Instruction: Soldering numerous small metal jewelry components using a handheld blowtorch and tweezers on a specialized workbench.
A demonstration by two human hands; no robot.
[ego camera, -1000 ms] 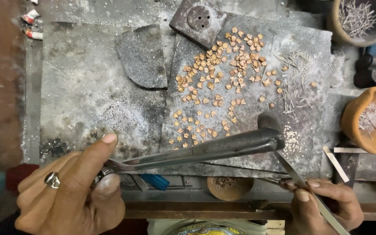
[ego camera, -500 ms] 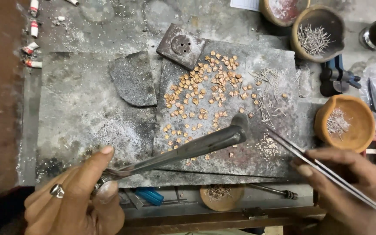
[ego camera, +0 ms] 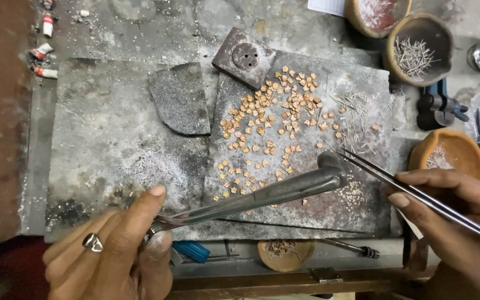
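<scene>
Dusty workbench under slabs, clay bowls

This is a small jewellery or metal-craft workshop, seen from above a work bench. The bench top is grey, burnt and dusty with white powder. On it lie dark slabs like soldering boards, one covered with many tiny copper-coloured pieces and thin wire bits. Clay bowls at the right hold more short wires and powder. A square metal block with holes rests at the top of the slab. Hand tools are present: a metal blowpipe-like torch in the left hand, fine tweezers in the right hand, and a small screwdriver at the bench edge.
</scene>
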